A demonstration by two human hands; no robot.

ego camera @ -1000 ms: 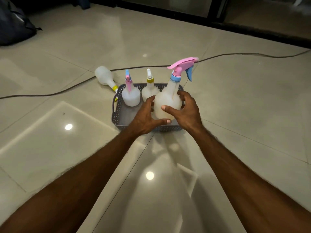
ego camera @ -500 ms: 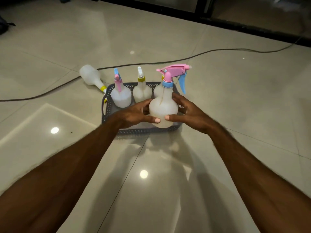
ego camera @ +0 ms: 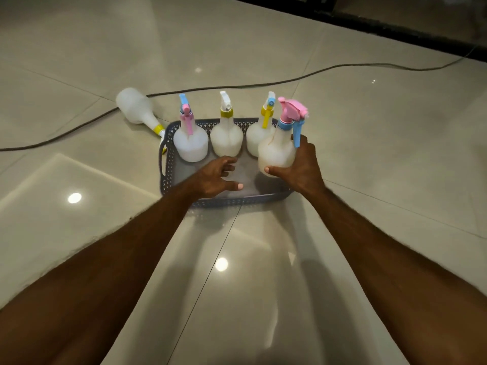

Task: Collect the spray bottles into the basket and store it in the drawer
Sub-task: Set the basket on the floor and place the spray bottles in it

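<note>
right hand [ego camera: 303, 167] grips the pink-topped spray bottle [ego camera: 278, 154] at the near right of the grey basket [ego camera: 168, 175] on the floor; left hand [ego camera: 216, 177] hovers open over the basket, holding nothing. three bottles stand along the far side. one bottle [ego camera: 137, 109] lies on the floor at far left, uncollected. no drawer in view, so storing looks undone.

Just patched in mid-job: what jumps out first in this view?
The right hand grips a pink-topped spray bottle at the right end of the grey basket, where three more bottles stand along the far side. The left hand hovers open over the basket's middle. One bottle lies on the floor beyond its left corner.
</note>
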